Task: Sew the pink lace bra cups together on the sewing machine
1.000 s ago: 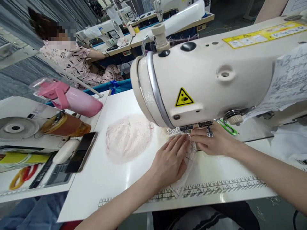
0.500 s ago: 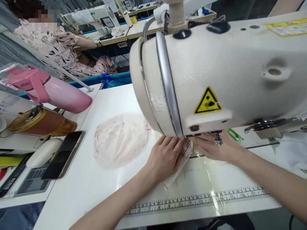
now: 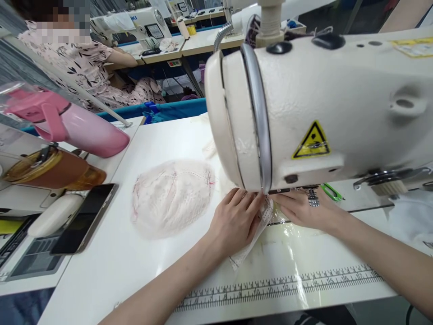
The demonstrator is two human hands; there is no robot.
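Lace piece under the sewing machine head, both hands guiding

Left edge of the counter: pink flask, amber bottle, dark phone. Centre: stack of pink lace cups, lying apart from the hands. Left hand, fingers flat and spread, pressing the white lace piece to the counter; the piece's far end runs under the sewing machine, its near end trails toward the printed ruler at the front edge. Right hand, fingers loosely extended on the fabric beside the needle area, which the machine head hides. Judged: seam in progress, most of the piece not yet fed through. Green snips behind the right hand.
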